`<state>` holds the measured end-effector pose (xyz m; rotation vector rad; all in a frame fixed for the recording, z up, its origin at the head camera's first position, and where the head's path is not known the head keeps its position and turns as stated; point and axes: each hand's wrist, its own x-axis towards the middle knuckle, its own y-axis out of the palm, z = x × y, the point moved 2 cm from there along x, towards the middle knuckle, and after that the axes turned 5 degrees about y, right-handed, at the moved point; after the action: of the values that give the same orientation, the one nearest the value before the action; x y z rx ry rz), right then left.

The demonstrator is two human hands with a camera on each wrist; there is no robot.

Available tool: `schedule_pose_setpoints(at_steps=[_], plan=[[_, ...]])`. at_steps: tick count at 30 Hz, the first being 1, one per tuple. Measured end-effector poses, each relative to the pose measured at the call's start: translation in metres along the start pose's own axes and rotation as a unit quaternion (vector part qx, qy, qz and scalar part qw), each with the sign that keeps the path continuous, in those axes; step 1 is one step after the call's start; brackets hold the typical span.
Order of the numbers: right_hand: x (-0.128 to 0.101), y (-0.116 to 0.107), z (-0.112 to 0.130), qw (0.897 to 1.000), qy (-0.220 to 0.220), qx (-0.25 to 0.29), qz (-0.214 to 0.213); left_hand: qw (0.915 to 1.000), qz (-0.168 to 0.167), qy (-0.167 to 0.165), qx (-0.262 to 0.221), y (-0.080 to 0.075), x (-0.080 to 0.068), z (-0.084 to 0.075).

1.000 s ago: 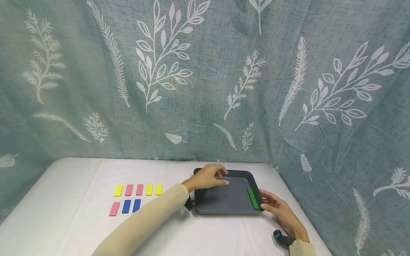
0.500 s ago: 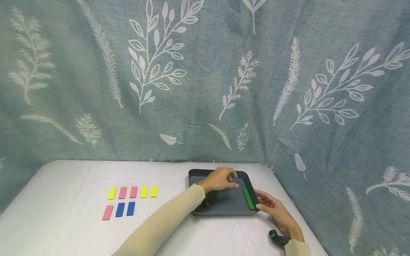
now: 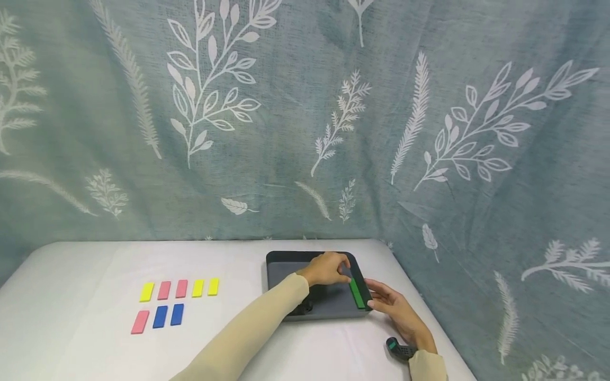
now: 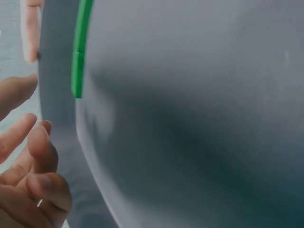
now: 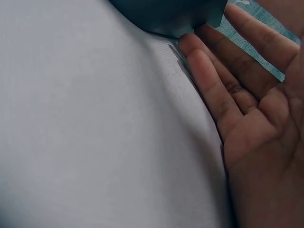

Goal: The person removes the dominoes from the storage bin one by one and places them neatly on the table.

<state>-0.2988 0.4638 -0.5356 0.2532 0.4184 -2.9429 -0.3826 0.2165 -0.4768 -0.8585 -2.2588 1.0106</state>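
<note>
A dark grey tray (image 3: 290, 256) stands on the white-covered table. Along the inside of its right wall lie two green blocks (image 3: 356, 294), end to end; the seam between these green blocks (image 4: 80, 52) shows in the left wrist view. Over the tray, my left hand (image 3: 328, 269) has its thumb and loosely bent fingers apart, near the far end of the green strip, holding nothing. My right hand (image 3: 393, 309) rests against the outside of the tray's near right corner. Its fingertips meet the tray (image 5: 178, 21) in the right wrist view, with fingers (image 5: 209, 80) fairly straight.
Left of the tray lie flat blocks in two rows. The back row has yellow blocks (image 3: 197, 288) and pink blocks (image 3: 164, 290); in front are another pink block (image 3: 140, 322) and two blue blocks (image 3: 177, 314). A patterned green-grey curtain (image 3: 286, 132) hangs behind.
My left hand has moved right across the tray, closer to the green blocks. The right hand stays at the tray's corner. The head view has turned slightly right.
</note>
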Motion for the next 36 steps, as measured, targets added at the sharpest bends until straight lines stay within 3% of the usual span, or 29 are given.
schedule_pose_setpoints(at_steps=[8, 16, 36], plan=[[-0.004, 0.003, 0.0, 1.0, 0.0, 0.015, 0.003, 0.9937, 0.047, 0.037, 0.095, 0.014, 0.011, 0.008], [-0.004, 0.004, 0.002, 1.0, -0.001, 0.014, 0.006, 0.9844, 0.067, 0.017, 0.162, 0.025, 0.019, 0.003], [-0.002, 0.001, 0.0, 1.0, -0.021, 0.013, 0.01, 0.9897, 0.056, 0.005, 0.132, 0.029, 0.021, 0.002]])
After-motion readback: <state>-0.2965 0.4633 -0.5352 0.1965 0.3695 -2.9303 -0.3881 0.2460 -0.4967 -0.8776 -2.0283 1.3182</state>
